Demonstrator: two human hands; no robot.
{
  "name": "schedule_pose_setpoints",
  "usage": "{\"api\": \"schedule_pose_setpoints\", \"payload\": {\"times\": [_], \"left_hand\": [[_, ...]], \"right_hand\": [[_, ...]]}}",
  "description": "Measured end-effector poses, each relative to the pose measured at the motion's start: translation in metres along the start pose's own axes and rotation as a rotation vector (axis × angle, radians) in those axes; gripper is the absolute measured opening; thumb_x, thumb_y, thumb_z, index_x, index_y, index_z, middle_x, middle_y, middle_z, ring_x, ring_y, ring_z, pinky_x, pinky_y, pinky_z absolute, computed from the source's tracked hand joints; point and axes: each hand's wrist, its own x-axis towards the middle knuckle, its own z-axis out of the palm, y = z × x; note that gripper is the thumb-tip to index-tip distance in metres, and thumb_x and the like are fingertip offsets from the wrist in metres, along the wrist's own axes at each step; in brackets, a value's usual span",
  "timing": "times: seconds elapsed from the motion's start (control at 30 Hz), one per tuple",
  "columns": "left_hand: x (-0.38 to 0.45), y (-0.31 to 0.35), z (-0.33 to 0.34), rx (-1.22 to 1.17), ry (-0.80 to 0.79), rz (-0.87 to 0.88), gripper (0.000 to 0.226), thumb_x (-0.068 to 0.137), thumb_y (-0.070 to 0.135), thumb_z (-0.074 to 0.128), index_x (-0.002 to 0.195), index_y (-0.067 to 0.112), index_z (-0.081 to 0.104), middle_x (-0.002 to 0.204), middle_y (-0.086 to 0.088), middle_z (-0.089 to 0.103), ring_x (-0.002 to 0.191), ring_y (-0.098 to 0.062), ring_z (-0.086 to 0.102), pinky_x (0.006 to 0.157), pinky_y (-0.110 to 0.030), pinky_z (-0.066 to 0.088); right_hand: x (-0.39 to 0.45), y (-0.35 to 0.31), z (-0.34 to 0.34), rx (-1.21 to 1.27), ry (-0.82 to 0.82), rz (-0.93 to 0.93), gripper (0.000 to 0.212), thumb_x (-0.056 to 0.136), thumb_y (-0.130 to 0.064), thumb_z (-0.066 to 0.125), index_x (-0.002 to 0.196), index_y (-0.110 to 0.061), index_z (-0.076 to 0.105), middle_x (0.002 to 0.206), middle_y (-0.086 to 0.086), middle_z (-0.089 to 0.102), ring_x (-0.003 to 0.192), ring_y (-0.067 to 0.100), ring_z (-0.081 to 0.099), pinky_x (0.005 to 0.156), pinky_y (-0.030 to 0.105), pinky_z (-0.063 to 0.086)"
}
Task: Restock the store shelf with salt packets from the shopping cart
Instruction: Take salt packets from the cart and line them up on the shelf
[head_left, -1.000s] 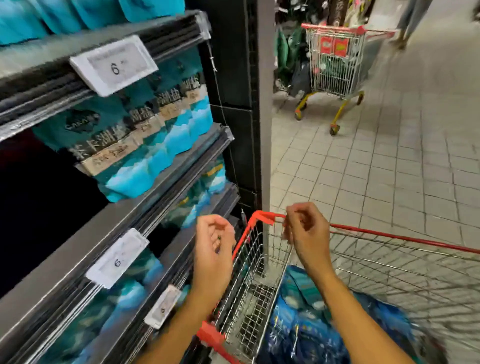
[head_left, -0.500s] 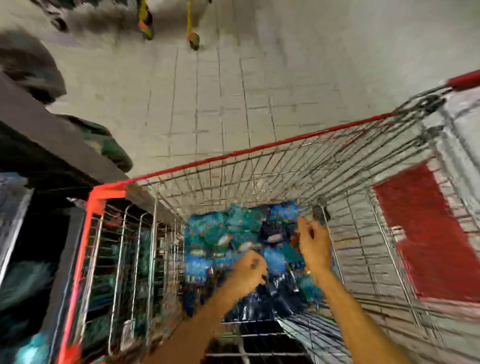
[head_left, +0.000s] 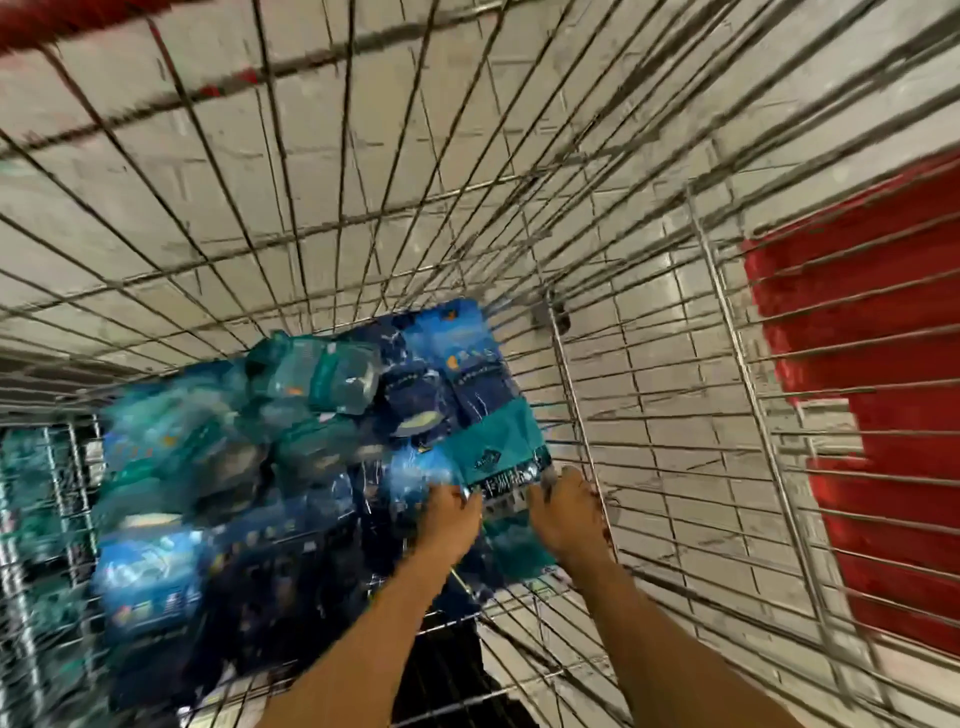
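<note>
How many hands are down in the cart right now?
2: the left hand and the right hand, either side of a teal salt packet by the cart's right wall.

Even, fairly bright light falls from overhead with barely a shadow, yet motion blur smears everything, worst in the packets (head_left: 218, 467) left of the hands, and the cart wires (head_left: 467, 156) beyond them fan out, bowed by the wide lens.
</note>
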Motion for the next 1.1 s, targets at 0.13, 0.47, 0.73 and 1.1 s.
{"api": "schedule_pose_setpoints", "payload": {"times": [0.13,0.47,0.73,1.1], "left_hand": [[0.017,-0.007,0.019,-0.081,-0.054,-0.039,0.060,0.090,0.026,0.068,0.140,0.002,0.045,0.137,-0.019,0.054,0.125,-0.036,0.053,0.106,-0.047,0.044],[0.014,-0.007,0.029,-0.278,0.038,-0.105,0.061,0.073,0.027,0.086,0.126,0.010,0.061,0.123,-0.007,0.065,0.113,-0.025,0.062,0.096,-0.036,0.051],[0.014,-0.030,-0.012,-0.321,0.051,-0.129,0.052,0.072,0.024,0.086,0.114,0.015,0.058,0.116,-0.002,0.066,0.095,-0.019,0.064,0.068,-0.021,0.052],[-0.062,-0.056,-0.101,-0.235,0.005,-0.102,0.132,0.037,0.072,0.082,0.138,-0.001,0.038,0.138,-0.019,0.049,0.123,-0.032,0.052,0.097,-0.039,0.045]], "right_hand": [[0.016,0.009,0.026,-0.186,0.101,-0.049,0.033,0.100,-0.036,0.047,0.113,-0.007,0.058,0.113,0.011,0.061,0.106,0.028,0.059,0.090,0.042,0.050],[0.029,0.016,0.030,0.312,-0.004,-0.037,0.040,0.096,-0.054,0.048,0.100,-0.014,0.055,0.087,-0.004,0.063,0.087,0.023,0.062,0.074,0.032,0.045],[0.048,0.025,0.028,0.224,-0.154,-0.101,0.028,0.096,-0.034,0.062,0.118,-0.017,0.059,0.111,0.004,0.070,0.101,0.026,0.067,0.087,0.039,0.053],[-0.004,0.008,-0.003,0.373,-0.222,-0.084,0.021,0.083,0.005,0.069,0.097,-0.010,0.068,0.081,0.000,0.072,0.057,0.001,0.068,0.047,0.011,0.048]]}}
